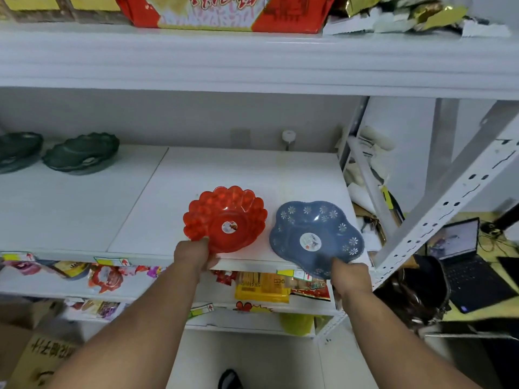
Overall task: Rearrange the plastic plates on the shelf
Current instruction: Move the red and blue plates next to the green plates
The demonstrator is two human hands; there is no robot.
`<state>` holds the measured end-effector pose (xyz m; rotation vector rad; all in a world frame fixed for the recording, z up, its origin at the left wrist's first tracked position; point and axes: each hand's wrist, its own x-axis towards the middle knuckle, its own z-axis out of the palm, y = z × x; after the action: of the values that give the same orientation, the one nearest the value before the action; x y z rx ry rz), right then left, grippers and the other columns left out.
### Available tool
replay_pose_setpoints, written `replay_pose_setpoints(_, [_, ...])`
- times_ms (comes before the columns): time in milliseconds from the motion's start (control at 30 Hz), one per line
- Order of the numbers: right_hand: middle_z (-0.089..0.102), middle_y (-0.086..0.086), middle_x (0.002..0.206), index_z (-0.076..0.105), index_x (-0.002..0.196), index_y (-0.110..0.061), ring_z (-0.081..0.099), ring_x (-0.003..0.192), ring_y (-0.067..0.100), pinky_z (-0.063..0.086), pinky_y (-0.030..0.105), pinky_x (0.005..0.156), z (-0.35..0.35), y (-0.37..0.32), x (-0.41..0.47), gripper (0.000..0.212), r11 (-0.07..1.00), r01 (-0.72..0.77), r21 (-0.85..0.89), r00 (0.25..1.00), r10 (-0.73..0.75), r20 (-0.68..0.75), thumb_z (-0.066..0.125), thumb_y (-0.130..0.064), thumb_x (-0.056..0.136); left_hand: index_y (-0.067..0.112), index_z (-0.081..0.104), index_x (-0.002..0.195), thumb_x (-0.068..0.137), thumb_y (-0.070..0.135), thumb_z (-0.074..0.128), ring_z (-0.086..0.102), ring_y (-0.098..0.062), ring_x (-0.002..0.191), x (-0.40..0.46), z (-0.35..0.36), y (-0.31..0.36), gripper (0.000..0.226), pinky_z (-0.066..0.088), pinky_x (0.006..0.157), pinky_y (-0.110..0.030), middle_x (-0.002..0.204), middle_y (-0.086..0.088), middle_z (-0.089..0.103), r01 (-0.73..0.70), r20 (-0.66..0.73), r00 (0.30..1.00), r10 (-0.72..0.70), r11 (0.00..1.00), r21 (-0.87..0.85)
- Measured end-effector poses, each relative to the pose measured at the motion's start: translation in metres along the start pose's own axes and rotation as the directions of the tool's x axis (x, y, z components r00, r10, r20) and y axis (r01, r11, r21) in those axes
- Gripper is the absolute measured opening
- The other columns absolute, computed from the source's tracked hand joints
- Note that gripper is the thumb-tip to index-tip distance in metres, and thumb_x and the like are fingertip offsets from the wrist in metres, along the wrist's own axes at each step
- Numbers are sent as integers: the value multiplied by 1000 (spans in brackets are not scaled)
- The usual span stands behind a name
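A red scalloped plastic plate (226,219) sits near the front edge of the white shelf (84,214). My left hand (193,255) grips its near rim. To its right lies a blue flower-shaped plate (316,234) with white daisy prints, partly over the shelf's front edge. My right hand (351,276) holds its near rim. Each plate has a round sticker in its middle. Two dark green plates (81,153) rest at the far left back of the same shelf, the leftmost one (16,150) cut off by the frame.
A shelf board above holds a red box (224,12) and gold packets. Snack packets (261,287) fill the shelf below. A slotted white upright (449,203) leans at the right. Beyond it, a laptop (466,262) sits on a yellow surface. A cardboard box (36,357) stands at lower left.
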<state>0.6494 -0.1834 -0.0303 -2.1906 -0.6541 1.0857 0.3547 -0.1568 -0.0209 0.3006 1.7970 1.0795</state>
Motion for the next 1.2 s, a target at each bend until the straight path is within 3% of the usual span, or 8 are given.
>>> replay_pose_setpoints(233, [66,19,75,62,88,1,55,48,25,41,21,39,-3,-8,5,14,993,-59,102,997,53,61,48,1,86,6,59,87,96,-4,49,72,-36,83,4,10,-3,17,63,72,-41,86,-15,68,58,57,997,-50,990,-132])
replay_pose_setpoints(367, [69,18,73,64,84,2,64,52,27,49,26,46,-4,-9,3,15,995,-40,93,998,36,43,49,3,86,4,62,93,93,-6,49,74,-39,83,9,2,-5,16,59,86,-46,88,-18,71,49,34,998,-45,989,-138])
replay_pose_setpoints(500, [74,18,72,68,80,-2,74,70,36,62,47,73,1,-14,-6,14,997,47,64,997,-50,50,55,-8,81,1,60,98,95,-5,47,73,-36,77,-4,-19,-6,15,63,71,-41,85,-18,69,18,-12,1000,-20,989,-147])
replay_pose_setpoints(667, [72,18,73,68,81,-1,73,68,34,60,42,67,12,-22,-36,11,986,159,49,974,-165,155,61,-7,88,-1,59,110,95,-2,45,74,-36,71,-24,-69,-6,21,62,80,-47,83,-15,68,-27,-105,994,7,980,-196])
replay_pose_setpoints(800, [73,21,75,67,84,-1,72,71,38,53,36,62,33,-21,-62,14,978,205,37,946,-208,250,58,-11,90,3,60,109,95,2,48,71,-31,72,-44,-119,-9,18,61,50,-32,89,-12,68,-96,-210,977,43,965,-246])
replay_pose_setpoints(900, [72,17,81,67,90,0,69,78,36,58,41,72,53,-22,-84,17,956,289,-47,913,-261,314,59,-15,92,5,62,104,95,4,51,72,-28,65,-55,-156,-11,15,62,52,-32,81,-11,71,-124,-286,958,31,941,-315])
replay_pose_setpoints(1000, [66,14,80,64,88,-2,62,73,29,52,33,65,70,-30,-110,20,932,353,-78,888,-308,341,54,-17,98,1,62,101,93,0,51,70,-27,59,-56,-193,-14,14,61,50,-31,85,-15,74,-140,-337,941,14,925,-352])
replay_pose_setpoints(1200, [69,15,87,61,75,-12,66,81,35,58,51,86,116,-46,-158,24,910,407,-78,850,-346,396,52,-17,96,1,59,111,95,-2,47,65,-30,65,-55,-254,-12,20,51,36,-22,84,-15,66,-222,-435,901,10,870,-440])
